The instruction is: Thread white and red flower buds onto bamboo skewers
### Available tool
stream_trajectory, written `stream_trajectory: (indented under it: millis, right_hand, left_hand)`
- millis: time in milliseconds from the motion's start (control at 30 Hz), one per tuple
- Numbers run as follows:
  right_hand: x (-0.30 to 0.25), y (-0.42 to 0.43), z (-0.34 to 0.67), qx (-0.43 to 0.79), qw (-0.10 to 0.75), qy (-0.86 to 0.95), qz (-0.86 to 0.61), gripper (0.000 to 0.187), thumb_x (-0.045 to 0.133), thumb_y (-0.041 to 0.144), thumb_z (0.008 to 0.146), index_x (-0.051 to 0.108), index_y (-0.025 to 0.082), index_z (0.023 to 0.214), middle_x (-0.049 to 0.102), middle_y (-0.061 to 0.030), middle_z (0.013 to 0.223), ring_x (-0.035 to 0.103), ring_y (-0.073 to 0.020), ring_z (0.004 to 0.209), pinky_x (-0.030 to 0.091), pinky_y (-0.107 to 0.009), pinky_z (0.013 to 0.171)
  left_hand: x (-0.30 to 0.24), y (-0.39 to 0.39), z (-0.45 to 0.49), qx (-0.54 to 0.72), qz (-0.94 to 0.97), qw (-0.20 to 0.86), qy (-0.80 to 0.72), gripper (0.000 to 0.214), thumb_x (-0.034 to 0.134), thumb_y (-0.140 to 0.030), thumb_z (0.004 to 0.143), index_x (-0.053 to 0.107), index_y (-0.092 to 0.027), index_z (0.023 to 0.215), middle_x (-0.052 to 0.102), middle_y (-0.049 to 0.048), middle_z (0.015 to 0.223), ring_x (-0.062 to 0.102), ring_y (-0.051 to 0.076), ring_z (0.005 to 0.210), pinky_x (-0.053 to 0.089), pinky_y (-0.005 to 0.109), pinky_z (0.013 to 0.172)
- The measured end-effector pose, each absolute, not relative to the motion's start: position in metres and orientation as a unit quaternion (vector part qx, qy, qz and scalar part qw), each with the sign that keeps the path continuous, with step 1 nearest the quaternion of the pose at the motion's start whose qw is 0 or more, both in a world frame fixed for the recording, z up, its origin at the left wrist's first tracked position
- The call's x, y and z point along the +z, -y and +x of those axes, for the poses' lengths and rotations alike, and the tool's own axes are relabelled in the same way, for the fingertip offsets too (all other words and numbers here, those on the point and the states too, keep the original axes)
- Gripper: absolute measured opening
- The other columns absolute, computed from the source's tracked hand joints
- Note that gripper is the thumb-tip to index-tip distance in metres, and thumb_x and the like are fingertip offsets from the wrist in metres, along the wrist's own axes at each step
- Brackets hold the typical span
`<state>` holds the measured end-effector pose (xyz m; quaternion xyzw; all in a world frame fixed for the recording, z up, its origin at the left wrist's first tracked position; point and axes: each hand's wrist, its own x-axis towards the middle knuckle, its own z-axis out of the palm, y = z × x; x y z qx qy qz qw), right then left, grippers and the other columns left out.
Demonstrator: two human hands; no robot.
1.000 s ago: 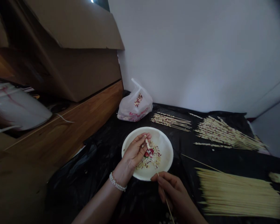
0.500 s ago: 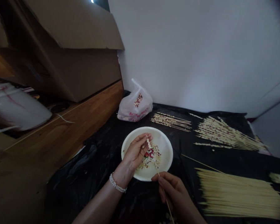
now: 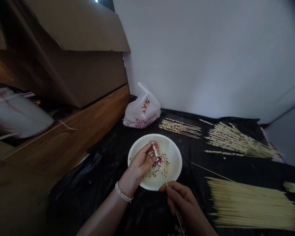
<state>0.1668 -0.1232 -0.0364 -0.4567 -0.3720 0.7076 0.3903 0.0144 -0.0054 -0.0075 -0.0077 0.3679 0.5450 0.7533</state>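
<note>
My right hand (image 3: 180, 198) pinches the bare lower part of a thin wooden skewer (image 3: 177, 214), which slants up over a white bowl (image 3: 174, 154). Small white and dark-red kernel-like pieces (image 3: 154, 149) are threaded along its upper end. Cupped palm up over the bowl, my left hand (image 3: 144, 159) curls its fingers around the skewer's tip, with a few loose pieces against them. A beaded bracelet (image 3: 123, 192) circles the left wrist. Loose kernel-like pieces (image 3: 165, 164) lie in the bowl, with something bright red among them, partly hidden by the left hand.
Behind the bowl stands a white plastic bag (image 3: 141, 116) of similar pieces. Filled skewers lie in a small group (image 3: 174, 126) and a larger pile (image 3: 228, 139). Bare skewers (image 3: 250, 205) lie at right on black plastic sheeting (image 3: 93, 177). A cardboard box (image 3: 95, 75) and white bucket (image 3: 17, 111) stand left.
The left thumb and fingers have loosened a little at the skewer's tip, and the palm shows more. My right hand and the skewer stay almost in place.
</note>
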Motion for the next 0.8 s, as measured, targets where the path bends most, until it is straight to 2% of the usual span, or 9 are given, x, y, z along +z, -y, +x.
stream_trajectory:
  millis: [100,233,300,533,800]
  right_hand:
    - [-0.038,0.124,0.167,0.710,0.392,0.361,-0.461,0.049,0.074,0.065,0.079,0.074,0.016,0.083,0.045,0.0083,0.044,0.027,-0.0066,0.041,0.014,-0.023,0.045]
    - [-0.044,0.124,0.166,0.711,0.404,0.361,-0.449,0.045,0.073,0.062,0.082,0.074,0.017,0.084,0.043,0.0088,0.043,0.025,-0.0074,0.043,0.013,-0.024,0.047]
    - [-0.046,0.124,0.166,0.704,0.416,0.367,-0.445,0.043,0.072,0.060,0.084,0.074,0.017,0.083,0.042,0.0084,0.044,0.026,-0.0080,0.044,0.014,-0.025,0.048]
    - [-0.040,0.124,0.167,0.695,0.408,0.372,-0.461,0.044,0.072,0.061,0.083,0.074,0.017,0.084,0.042,0.0077,0.044,0.026,-0.0092,0.045,0.014,-0.025,0.048]
    - [-0.035,0.121,0.169,0.685,0.412,0.374,-0.471,0.049,0.072,0.064,0.083,0.075,0.016,0.091,0.047,0.0077,0.045,0.031,-0.0073,0.041,0.017,-0.021,0.044]
  left_hand:
    - [-0.010,0.006,0.013,0.545,0.021,0.746,-0.383,0.008,0.071,-0.011,0.085,0.073,-0.015,0.091,0.075,0.0053,0.085,0.069,0.015,0.079,0.055,0.024,0.078]
    - [-0.017,0.006,0.010,0.545,0.064,0.739,-0.390,0.015,0.075,-0.011,0.080,0.074,-0.016,0.095,0.075,0.0086,0.102,0.067,0.022,0.104,0.052,0.032,0.094]
    - [-0.019,0.006,0.010,0.545,0.077,0.739,-0.389,0.016,0.075,-0.012,0.080,0.074,-0.017,0.095,0.075,0.0091,0.104,0.066,0.024,0.107,0.052,0.034,0.094]
    - [-0.018,0.006,0.014,0.542,0.079,0.736,-0.399,0.011,0.070,-0.008,0.083,0.073,-0.015,0.090,0.075,0.0091,0.089,0.069,0.020,0.087,0.053,0.026,0.076]
    - [-0.015,0.006,0.013,0.536,0.021,0.757,-0.373,0.013,0.062,-0.010,0.090,0.073,-0.016,0.093,0.074,0.0061,0.088,0.068,0.015,0.078,0.053,0.024,0.076]
